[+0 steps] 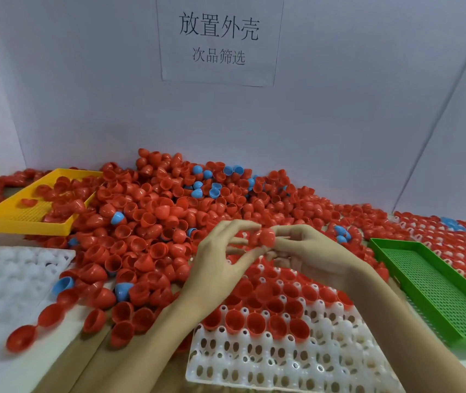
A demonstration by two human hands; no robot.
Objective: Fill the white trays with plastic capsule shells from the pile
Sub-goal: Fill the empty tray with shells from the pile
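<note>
Head view showed both hands raised together over the far end of the white tray (297,361), probably so a shell could be checked or turned before it dropped into a cup. The right hand (308,251) pinched a red capsule shell (264,236) at its fingertips, dome side toward the camera. The left hand (220,262) was spread, fingers long and loosely bent, its tips reaching to the same shell; whether it actually gripped it I could not tell, as the fingers were blurred.

Directly under the hands and toward the wrists, the tray's rows nearer the pile were already filled with red shells sitting open side up, while the rows nearest the person were bare. Filling looked roughly half done on this tray. It was soft-looking translucent white plastic, moulded into round cups with small holes between them.

Beyond the fingertips lay the pile (169,211), a loose heap of glossy, thin-walled red half-domes with a few blue shells (117,217) scattered through, close enough to reach without leaning. Left of the left hand sat a second white tray (4,279), its cups unfilled. Further left and beyond, a yellow perforated basket (24,219) held some red shells. Right of the right hand lay a green perforated basket (430,285), and past it more filled trays (453,251). A paper sign (219,41) hung on the white backboard beyond the pile.
</note>
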